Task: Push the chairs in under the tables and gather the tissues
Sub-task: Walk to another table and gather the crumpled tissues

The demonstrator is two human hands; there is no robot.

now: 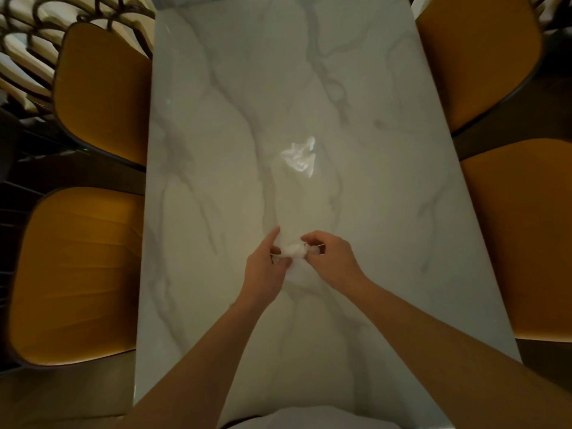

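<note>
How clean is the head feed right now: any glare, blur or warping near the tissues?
Head view: dim, warm light; the loose tissue is blown out white, the wad between left hand and right hand is soft; wide-angle bends the table edges and chairs.

Long white marble-veined table [216,150] running straight ahead down the middle. On it, a crumpled white tissue [299,158] near the centre, another wadded white tissue [292,250] nearer, between left hand [266,267] and right hand [331,258]. Two mustard padded chairs [102,94] [74,274] along its left side, two more [476,57] [526,236] along its right.
</note>
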